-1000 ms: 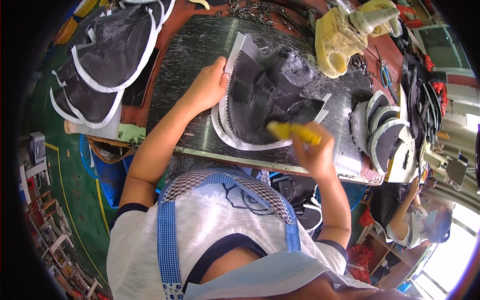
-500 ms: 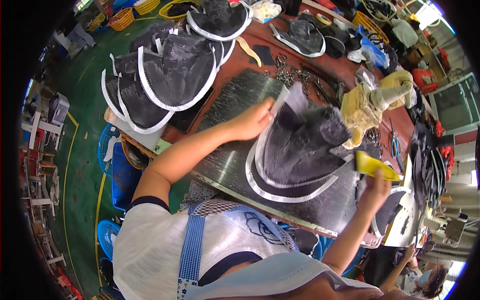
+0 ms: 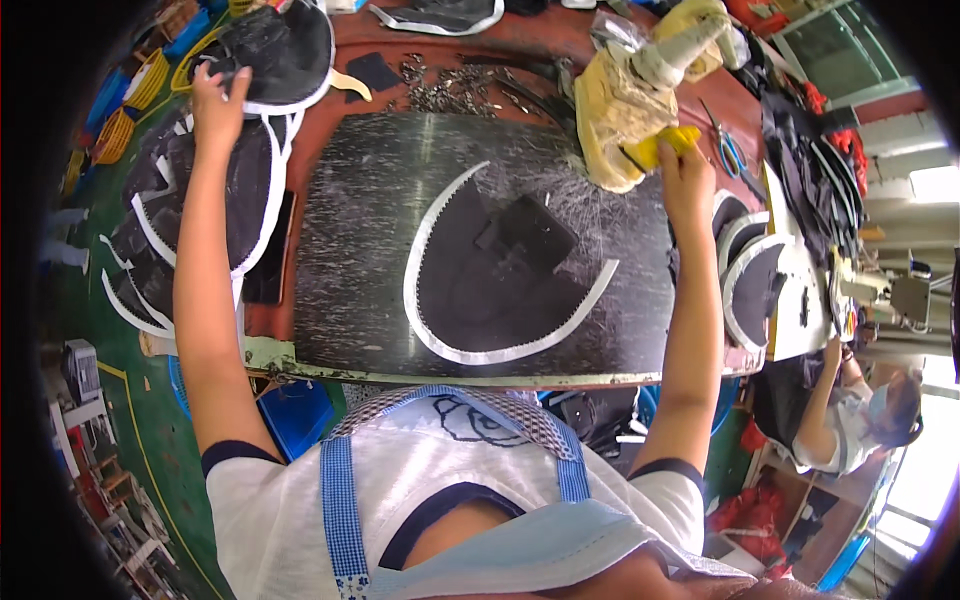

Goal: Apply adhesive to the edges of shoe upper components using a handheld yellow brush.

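Observation:
My left hand (image 3: 218, 108) is at the far left, fingers apart on the edge of a black curved fabric piece (image 3: 275, 55) with white trim. That piece rests over a pile of similar pieces (image 3: 225, 200). In my right hand (image 3: 687, 185) is a yellow, wide-handled brush (image 3: 660, 150) with a dark end, held against the lower part of a lumpy, cream-crusted pot (image 3: 615, 105). Between my arms, a black U-shaped piece (image 3: 450, 270) with a white zigzag-edged border lies flat on the dark metal plate (image 3: 350, 220), a darker square patch near its middle.
Small metal bits (image 3: 445, 90) lie beyond the plate. Blue-handled scissors (image 3: 732, 155) are right of the pot. More white-trimmed pieces (image 3: 755, 290) stack at the right edge. A dark flat slab (image 3: 270, 260) sits left of the plate. Another person (image 3: 850, 420) sits at lower right.
The upper black piece has left the plate, and my left hand is now at the far-left pile. My right hand has moved the yellow brush up and left to the pot. The view has shifted.

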`<state>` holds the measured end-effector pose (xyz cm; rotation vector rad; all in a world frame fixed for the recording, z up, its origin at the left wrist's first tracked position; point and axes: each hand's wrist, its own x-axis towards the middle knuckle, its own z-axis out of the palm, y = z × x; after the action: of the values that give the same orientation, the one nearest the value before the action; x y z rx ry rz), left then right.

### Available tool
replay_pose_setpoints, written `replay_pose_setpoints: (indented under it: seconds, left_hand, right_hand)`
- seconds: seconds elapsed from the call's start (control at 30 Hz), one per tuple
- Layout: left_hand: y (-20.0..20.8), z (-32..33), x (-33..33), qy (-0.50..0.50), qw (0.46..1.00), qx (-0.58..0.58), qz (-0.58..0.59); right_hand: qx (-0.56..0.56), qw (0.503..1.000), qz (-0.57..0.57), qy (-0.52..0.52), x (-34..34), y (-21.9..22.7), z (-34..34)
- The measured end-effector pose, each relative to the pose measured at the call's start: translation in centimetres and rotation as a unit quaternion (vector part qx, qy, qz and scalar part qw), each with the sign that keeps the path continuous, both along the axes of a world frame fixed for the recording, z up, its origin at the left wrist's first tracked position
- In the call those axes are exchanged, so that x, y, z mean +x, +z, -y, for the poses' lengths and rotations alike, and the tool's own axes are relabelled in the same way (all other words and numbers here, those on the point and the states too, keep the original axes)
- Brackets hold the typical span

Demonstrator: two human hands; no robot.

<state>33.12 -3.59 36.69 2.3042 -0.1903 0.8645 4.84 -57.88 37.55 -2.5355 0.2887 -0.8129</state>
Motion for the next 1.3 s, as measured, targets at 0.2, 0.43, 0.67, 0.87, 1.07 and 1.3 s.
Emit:
replay_pose_setpoints:
  seconds: [0.2,0.43,0.67,0.87,1.07,1.3]
  left_hand:
    - [1.4,17.9,-23.3,-0.483,0.858,0.157,-0.079]
    - [-4.4,20.6,-29.7,-0.542,0.792,0.247,-0.13]
    - [-3.9,20.3,-29.4,-0.559,0.778,0.247,-0.146]
    - [-3.8,20.4,-29.2,-0.558,0.781,0.243,-0.141]
    - [-5.0,19.4,-28.3,-0.523,0.823,0.184,-0.125]
    - [-2.8,19.6,-28.2,-0.294,0.916,0.189,-0.197]
  right_hand:
    - [0.057,0.991,-0.117,-0.034,0.0,-0.7,1.6]
    - [0.512,0.815,-0.135,0.235,-3.9,-1.2,-5.1]
    - [0.322,0.925,-0.16,0.124,-1.5,-2.8,-8.3]
    - [0.336,0.926,-0.113,0.129,-0.2,-3.8,-8.2]
    - [0.367,0.912,-0.179,0.042,-6.6,-5.0,-4.7]
    - [0.381,0.913,-0.107,0.097,-4.7,-2.1,-8.4]
